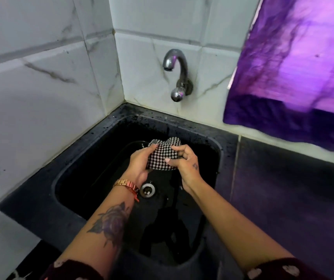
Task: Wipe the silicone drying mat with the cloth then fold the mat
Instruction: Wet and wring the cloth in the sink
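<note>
A black-and-white checked cloth (162,156) is bunched up over the black sink (77,164). My left hand (141,165) grips its left side, fingers curled over the top edge. My right hand (185,161) grips its right side, thumb pressed onto the front of the fabric. Both hands hold the cloth above the sink's bottom, just beyond the metal drain (147,190). A dark sheet (162,235) lies in the near part of the basin; I cannot tell whether it is the silicone mat.
A curved metal tap (177,73) juts from the tiled back wall above the sink, and no water runs from it. A purple cloth (295,67) hangs at the upper right over the dark counter (293,188). White marble-look tiles enclose the left and back.
</note>
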`<action>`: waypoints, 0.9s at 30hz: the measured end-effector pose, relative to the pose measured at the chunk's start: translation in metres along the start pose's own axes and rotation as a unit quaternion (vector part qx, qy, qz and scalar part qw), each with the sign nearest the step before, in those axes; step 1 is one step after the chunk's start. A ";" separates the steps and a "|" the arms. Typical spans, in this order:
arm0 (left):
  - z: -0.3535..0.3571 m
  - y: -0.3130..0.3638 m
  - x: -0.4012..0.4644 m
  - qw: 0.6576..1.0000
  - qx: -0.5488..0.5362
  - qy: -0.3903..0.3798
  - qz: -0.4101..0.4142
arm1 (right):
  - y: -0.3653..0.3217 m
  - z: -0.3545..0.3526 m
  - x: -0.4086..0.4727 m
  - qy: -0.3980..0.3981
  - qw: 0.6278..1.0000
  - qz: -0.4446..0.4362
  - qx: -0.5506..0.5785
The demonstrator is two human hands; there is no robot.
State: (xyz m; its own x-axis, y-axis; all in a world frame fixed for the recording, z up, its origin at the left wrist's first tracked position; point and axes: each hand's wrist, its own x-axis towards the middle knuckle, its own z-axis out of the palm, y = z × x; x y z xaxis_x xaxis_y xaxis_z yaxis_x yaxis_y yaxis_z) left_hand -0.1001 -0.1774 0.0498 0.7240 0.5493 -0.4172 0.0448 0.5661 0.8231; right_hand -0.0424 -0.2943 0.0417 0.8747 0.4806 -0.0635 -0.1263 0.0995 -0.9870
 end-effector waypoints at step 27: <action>0.229 -0.233 -0.276 0.954 0.067 -0.264 -0.122 | -0.040 -0.350 -0.303 0.218 0.956 -0.017 0.194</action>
State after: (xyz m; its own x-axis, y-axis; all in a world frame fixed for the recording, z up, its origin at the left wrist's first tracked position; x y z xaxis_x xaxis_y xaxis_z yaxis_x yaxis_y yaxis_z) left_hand -0.1526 -0.6013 0.0610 0.9249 0.0041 -0.3801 0.3192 0.5347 0.7825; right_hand -0.1384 -0.7483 0.0489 0.9827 0.0705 -0.1715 -0.1844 0.4645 -0.8662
